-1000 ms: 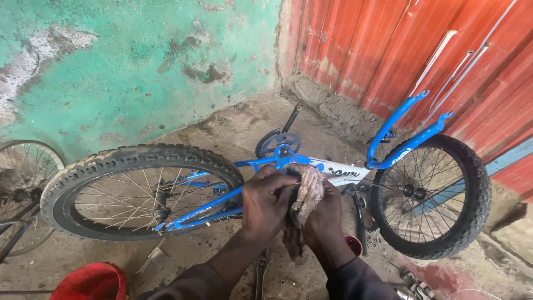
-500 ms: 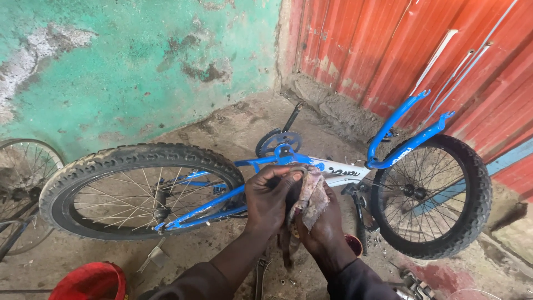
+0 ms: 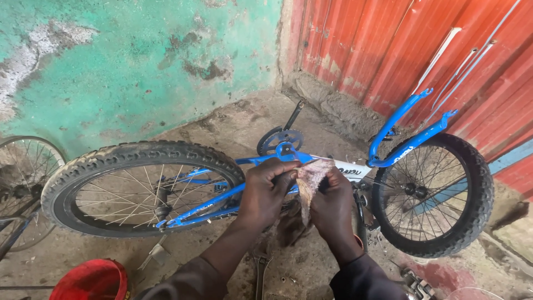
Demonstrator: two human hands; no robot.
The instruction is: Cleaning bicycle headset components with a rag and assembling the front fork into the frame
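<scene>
The rag (image 3: 311,176) sits marginally higher than before; left hand (image 3: 266,191) and right hand (image 3: 333,206) pinch it between their grips, above the blue bicycle frame (image 3: 214,197).

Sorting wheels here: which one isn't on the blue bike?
The bare-rimmed wheel at the far left edge; it has no knobby tyre, unlike the two mounted wheels.

Bicycle (image 3: 183,194), red bowl (image 3: 91,280) on dirt floor (image 3: 233,128)

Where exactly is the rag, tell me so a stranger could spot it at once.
Find the blue bicycle lying on the ground by the green wall. Above its frame, the left hand and right hand pinch a rag between them: dirty, pinkish-grey, crumpled, the only cloth there.
</scene>
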